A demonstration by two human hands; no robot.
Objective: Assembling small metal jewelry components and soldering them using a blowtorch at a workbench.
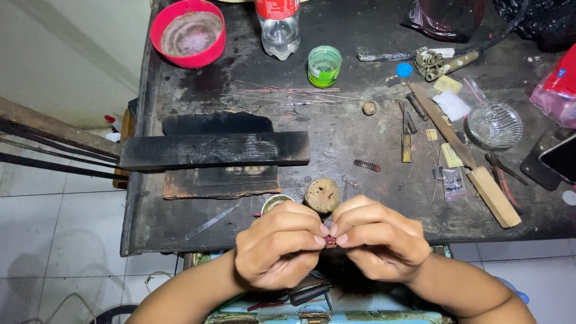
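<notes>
Both hands meet just off the near edge of the dark, scorched wooden workbench (150, 228), above an open drawer of tools. Left hand (279, 246) and right hand (375, 240) pinch 1 tiny reddish-brown metal piece (330, 241) between thumb and fingertips, raised close for a fine look. It is too small to judge its long axis or facing. Behind the knuckles sit a pitted round tan block (323, 195) and a flat metal tweezer (211, 221).

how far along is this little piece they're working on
Done: a tiny reddish piece already exists. In hand: the left hand and right hand pinch it together between their fingertips. Left: can't tell; thin wires, tweezers and a file lie untouched on the dark workbench.
</notes>
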